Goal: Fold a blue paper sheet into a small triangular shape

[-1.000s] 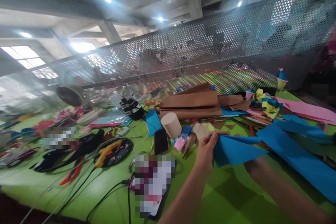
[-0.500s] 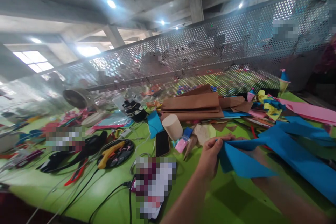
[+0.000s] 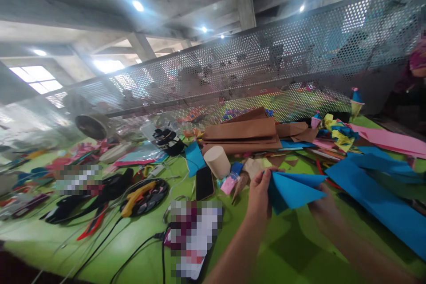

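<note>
My left hand (image 3: 260, 191) pinches the left end of a folded sheet of blue paper (image 3: 293, 191), thumb on the near side. The paper is held above the green table, its pointed flaps spreading to the right. At its right corner, my right hand (image 3: 321, 211) grips the paper, with the fingers partly hidden behind it and a little blurred. Larger blue sheets (image 3: 376, 204) lie just right of my hands. Left of them are a cream cylinder (image 3: 217, 162), a small pink piece in clear wrap (image 3: 229, 185) and brown paper scraps (image 3: 253, 168).
A stack of brown paper (image 3: 239, 135) lies at the back, before a perforated metal screen (image 3: 233, 71). To the left are a dark phone (image 3: 204, 183), a yellow glue gun (image 3: 138, 197), cables and a fan (image 3: 91, 126). Paper cones (image 3: 356, 104) stand at the right.
My right hand has moved from beneath the blue paper to its right corner. The paper's flaps now sit higher and closer together. My left hand keeps its hold.
</note>
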### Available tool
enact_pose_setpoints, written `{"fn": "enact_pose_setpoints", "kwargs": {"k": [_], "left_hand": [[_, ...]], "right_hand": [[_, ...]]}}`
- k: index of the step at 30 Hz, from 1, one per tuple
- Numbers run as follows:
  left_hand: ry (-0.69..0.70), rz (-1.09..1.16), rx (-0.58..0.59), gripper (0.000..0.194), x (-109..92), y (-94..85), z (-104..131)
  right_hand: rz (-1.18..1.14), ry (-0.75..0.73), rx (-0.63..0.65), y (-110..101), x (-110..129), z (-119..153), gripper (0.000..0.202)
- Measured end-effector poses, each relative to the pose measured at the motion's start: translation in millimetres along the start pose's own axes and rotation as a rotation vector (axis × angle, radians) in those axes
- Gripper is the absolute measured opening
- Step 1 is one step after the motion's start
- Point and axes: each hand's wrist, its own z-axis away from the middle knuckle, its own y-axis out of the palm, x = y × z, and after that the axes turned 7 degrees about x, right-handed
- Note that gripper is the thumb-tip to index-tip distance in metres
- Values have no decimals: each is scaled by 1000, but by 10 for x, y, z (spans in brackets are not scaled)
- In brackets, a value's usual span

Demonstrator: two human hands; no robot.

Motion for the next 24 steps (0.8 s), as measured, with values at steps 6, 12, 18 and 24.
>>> {"fn": "enact_pose_setpoints", "kwargs": {"k": [6, 12, 18, 24], "left_hand": [[51, -114, -55, 50, 19, -174, -126], [51, -183, -53, 47, 25, -175, -114], [-3, -135, -34, 50, 0, -134, -97], [-11, -126, -41, 51, 20, -161, -119]], "right_hand": [[92, 13, 41, -149, 42, -94, 30], [91, 43, -94, -215, 101, -109, 37], [-71, 82, -59, -181, 86, -118, 40], [-26, 35, -60, -177, 64, -117, 40]]}}
